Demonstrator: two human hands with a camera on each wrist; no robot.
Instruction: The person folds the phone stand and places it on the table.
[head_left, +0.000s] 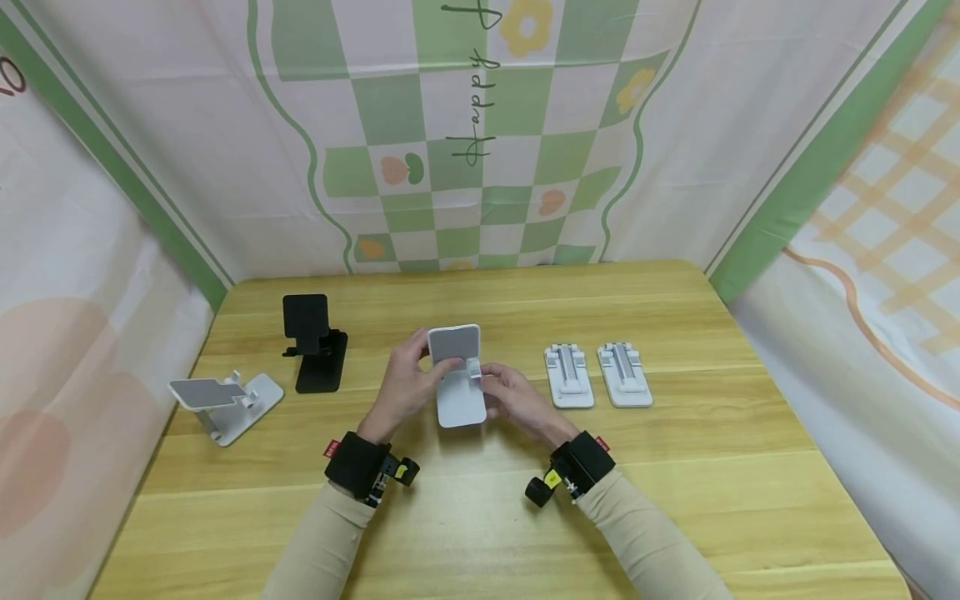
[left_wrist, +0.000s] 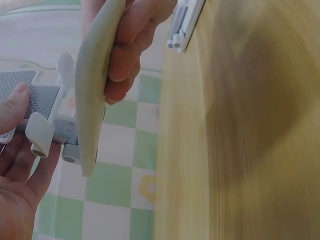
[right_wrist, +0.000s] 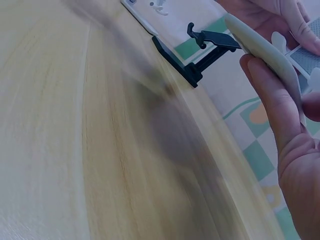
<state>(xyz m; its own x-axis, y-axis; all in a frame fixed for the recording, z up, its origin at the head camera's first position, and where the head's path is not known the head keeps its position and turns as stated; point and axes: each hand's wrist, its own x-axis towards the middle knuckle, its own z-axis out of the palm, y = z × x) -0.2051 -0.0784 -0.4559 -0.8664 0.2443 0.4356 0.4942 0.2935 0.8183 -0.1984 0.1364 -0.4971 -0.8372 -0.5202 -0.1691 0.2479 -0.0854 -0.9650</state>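
Observation:
A white phone stand [head_left: 461, 404] with a grey padded plate is held above the table, unfolded, between both hands. My left hand [head_left: 408, 379] grips the padded upper plate, its thumb on the front by the lower edge of the pad. My right hand [head_left: 517, 400] pinches the base from the right side. In the left wrist view the stand's base [left_wrist: 92, 95] appears edge-on, with the hinge and small hooks [left_wrist: 40, 132] beside it. The right wrist view shows the right fingers [right_wrist: 272, 95] behind the base.
On the left of the wooden table [head_left: 480, 533] stand an unfolded black phone stand [head_left: 321, 367] and an unfolded white phone stand [head_left: 251, 408]. To the right lie two folded white phone stands [head_left: 568, 377], [head_left: 625, 375] side by side. A checkered curtain [head_left: 457, 192] hangs behind the table.

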